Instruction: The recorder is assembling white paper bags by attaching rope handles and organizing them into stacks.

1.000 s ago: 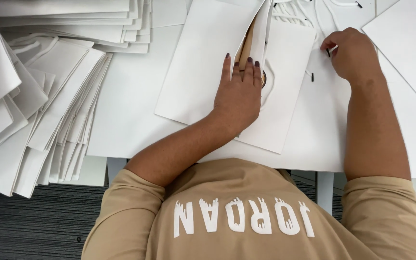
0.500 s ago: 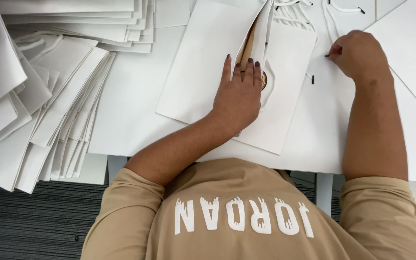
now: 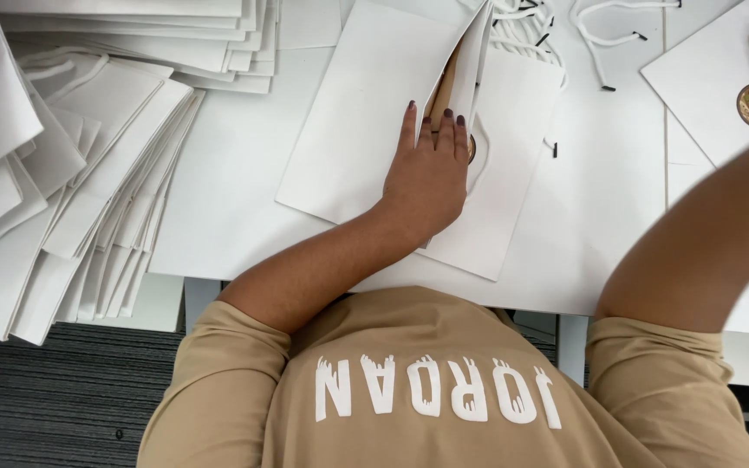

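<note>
Here, left hand (image 3: 426,178) presses white paper bag (image 3: 366,113).

The flat bag (image 3: 366,139) under the left hand (image 3: 426,178) is smooth, matt white paper; its inside shows brown kraft. Cords (image 3: 604,43) look like woven white cloth. The table (image 3: 236,173) is smooth matt white.

White table top (image 3: 244,173), grey metal table legs (image 3: 572,347), dark grey ribbed carpet floor (image 3: 54,407), even light

A packing workroom: stacked flat white paper bags (image 3: 88,173) on a white table (image 3: 236,165).
</note>
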